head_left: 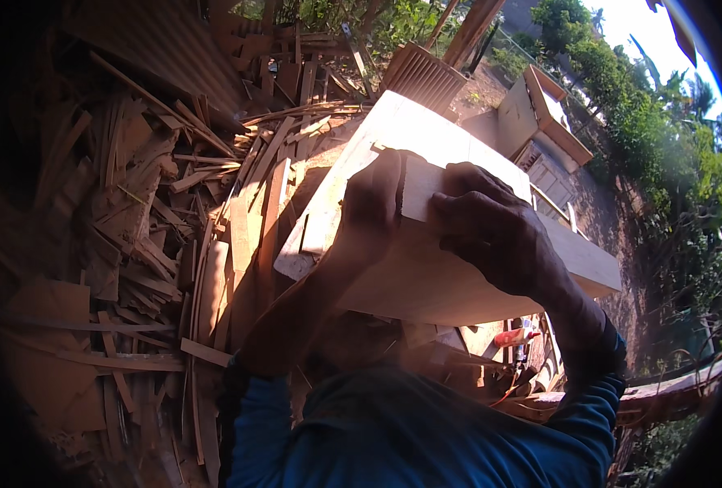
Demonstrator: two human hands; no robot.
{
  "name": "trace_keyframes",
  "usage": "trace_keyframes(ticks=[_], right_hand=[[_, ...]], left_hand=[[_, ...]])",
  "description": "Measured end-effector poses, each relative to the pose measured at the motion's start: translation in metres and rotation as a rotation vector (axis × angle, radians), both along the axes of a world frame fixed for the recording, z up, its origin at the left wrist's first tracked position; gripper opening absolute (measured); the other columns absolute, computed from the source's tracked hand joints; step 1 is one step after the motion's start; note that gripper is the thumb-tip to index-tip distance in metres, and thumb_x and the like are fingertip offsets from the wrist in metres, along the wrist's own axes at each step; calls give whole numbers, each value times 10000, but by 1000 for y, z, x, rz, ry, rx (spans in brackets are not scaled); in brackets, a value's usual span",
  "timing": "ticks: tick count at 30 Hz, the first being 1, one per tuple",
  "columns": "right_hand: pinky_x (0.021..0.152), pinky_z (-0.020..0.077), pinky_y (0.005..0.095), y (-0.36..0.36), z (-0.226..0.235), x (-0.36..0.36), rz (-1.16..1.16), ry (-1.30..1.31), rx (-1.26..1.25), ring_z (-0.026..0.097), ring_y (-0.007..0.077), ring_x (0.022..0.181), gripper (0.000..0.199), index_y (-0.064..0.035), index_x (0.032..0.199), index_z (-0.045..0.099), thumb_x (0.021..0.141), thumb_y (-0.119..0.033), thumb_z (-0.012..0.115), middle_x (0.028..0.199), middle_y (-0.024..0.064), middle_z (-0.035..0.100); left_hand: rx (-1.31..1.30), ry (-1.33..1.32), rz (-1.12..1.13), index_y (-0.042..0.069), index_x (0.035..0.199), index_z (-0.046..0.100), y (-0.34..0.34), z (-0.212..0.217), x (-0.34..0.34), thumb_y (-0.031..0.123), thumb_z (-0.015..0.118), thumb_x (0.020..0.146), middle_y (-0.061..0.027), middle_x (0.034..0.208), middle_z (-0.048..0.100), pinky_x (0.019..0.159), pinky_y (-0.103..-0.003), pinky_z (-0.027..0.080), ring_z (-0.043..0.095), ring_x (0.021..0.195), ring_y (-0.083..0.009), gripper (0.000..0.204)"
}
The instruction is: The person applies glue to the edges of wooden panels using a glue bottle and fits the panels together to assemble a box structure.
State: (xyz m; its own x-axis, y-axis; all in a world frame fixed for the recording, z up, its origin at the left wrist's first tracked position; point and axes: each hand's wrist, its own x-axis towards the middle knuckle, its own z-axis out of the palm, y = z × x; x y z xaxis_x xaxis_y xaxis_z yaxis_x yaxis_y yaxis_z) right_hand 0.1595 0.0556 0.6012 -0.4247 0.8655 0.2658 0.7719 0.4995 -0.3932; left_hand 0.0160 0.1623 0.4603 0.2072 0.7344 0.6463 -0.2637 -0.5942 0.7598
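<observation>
A pale wooden piece [450, 281] with a broad flat face and a thick upper edge stands in front of me; whether it is a panel or a box I cannot tell. At its left end my left hand [375, 191] is closed round the corner, its fingertips partly hidden. My right hand [495, 224] grips the upper edge just to the right, fingers bent over the top. Behind the piece lies a sunlit pale work surface [426, 130], its long side running away to the upper right.
Scrap wood strips and offcuts [149, 236] are heaped on my left, below a corrugated sheet [153, 57]. A red power tool [515, 336] with a cord lies beneath the piece at the right. Farther off stand a wooden cabinet [523, 114] and a slatted wooden panel [423, 77].
</observation>
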Motion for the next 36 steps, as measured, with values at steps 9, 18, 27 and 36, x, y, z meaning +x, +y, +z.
trace_keyframes(ticks=[9,18,27,36], right_hand=[[863,507,386,4,-6,3,33,2,68,620,321,1039,380,-39,1135,652,771,-56,764,1111,126,622],[876,503,392,5,-7,1,22,10,122,626,304,1018,355,-35,1105,679,763,-63,770,1041,114,661],[907,493,405,6,-7,4,-14,19,105,622,305,1038,343,-48,1087,692,756,-74,777,1028,103,687],[881,520,389,8,-3,0,6,-45,153,659,288,1000,315,-60,1059,700,759,-107,782,1028,88,705]], left_hand=[[-109,16,80,-18,968,506,12,-12,16,84,477,926,-235,829,583,660,-441,479,612,805,-419,115],[-81,114,-77,1,1079,596,-5,25,-6,210,476,969,-124,983,642,799,-358,497,622,889,-210,265],[-631,-345,-483,-11,1098,598,-9,35,-9,217,432,992,-101,990,628,802,-308,487,602,892,-169,301],[-134,2,-64,-23,1173,595,-9,26,-12,225,469,976,-110,1063,627,788,-306,490,604,914,-142,341]])
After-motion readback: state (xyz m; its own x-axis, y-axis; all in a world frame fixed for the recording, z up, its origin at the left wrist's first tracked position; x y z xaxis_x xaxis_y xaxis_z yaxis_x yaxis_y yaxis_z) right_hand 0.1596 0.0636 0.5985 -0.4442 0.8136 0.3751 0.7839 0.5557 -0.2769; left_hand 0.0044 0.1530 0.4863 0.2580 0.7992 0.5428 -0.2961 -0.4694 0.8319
